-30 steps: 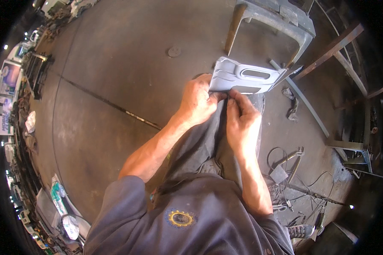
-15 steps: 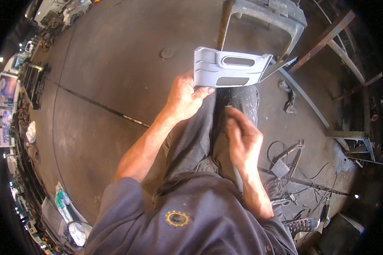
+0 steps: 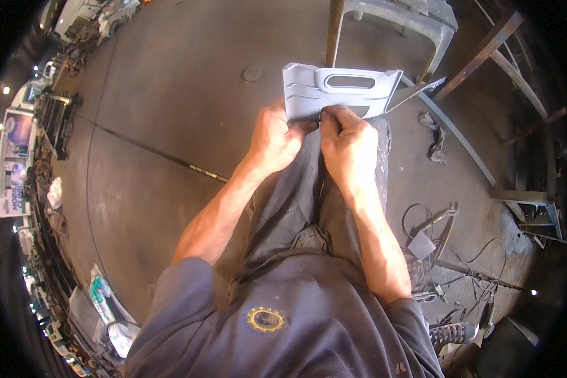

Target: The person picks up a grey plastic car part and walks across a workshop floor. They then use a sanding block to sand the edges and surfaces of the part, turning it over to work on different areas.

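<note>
A pale grey pressed panel [image 3: 302,94] with a rounded slot and a lower cutout is held up above my knees. My left hand [image 3: 274,138] grips its lower left corner, the thumb on the near side and the fingers largely hidden behind. My right hand [image 3: 351,148] is closed, its bent fingertips against the panel's lower edge beside the cutout. Whatever those fingertips pinch is hidden. The panel's right end has a bent flange [image 3: 416,96] that juts outward.
Beyond the panel stands a grey chair-like frame [image 3: 390,24]. Rusty steel bars [image 3: 482,57] and a long grey strip [image 3: 463,145] lie to the right. Cables [image 3: 479,283] and a square plate [image 3: 421,245] are on the floor at lower right. A packet [image 3: 107,309] lies at lower left.
My right hand has moved up from above my thigh to the panel's lower edge. A small pale edge at its fingertips no longer shows. My left hand keeps its grip; the panel sits slightly higher.
</note>
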The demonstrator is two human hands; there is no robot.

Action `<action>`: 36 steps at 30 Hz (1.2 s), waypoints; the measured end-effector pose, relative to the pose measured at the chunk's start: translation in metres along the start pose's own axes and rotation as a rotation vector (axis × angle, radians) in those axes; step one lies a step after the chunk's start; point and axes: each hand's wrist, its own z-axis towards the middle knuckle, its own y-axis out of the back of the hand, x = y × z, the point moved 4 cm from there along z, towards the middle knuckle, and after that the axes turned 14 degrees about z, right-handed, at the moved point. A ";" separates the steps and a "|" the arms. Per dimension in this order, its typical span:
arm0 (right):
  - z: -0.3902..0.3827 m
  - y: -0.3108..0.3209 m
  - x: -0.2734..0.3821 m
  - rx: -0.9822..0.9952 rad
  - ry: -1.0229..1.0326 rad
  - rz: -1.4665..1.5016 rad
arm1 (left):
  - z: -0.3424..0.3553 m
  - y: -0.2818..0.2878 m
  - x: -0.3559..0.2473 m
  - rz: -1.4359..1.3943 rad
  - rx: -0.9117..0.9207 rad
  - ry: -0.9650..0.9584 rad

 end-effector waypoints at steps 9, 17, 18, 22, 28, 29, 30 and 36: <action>-0.009 -0.003 0.003 -0.036 0.097 -0.020 | -0.008 -0.005 0.007 -0.004 0.036 0.034; -0.017 0.001 0.002 -0.077 0.089 0.110 | -0.006 -0.008 0.004 0.007 0.006 0.032; -0.016 0.000 0.000 -0.056 0.052 0.073 | -0.002 -0.005 0.001 0.000 0.019 0.026; -0.029 0.003 0.006 -0.017 -0.033 0.152 | -0.004 -0.003 0.002 0.016 0.019 -0.025; -0.060 0.061 -0.007 0.025 -0.327 0.275 | 0.008 0.002 0.005 -0.030 0.221 0.100; -0.062 0.063 -0.013 0.064 -0.328 0.445 | 0.007 0.002 0.008 -0.127 0.211 0.125; -0.061 0.063 -0.011 0.073 -0.329 0.446 | 0.007 0.001 0.012 -0.225 0.193 0.143; -0.053 0.060 -0.006 0.050 -0.233 0.204 | 0.015 0.000 0.018 -0.345 0.085 0.152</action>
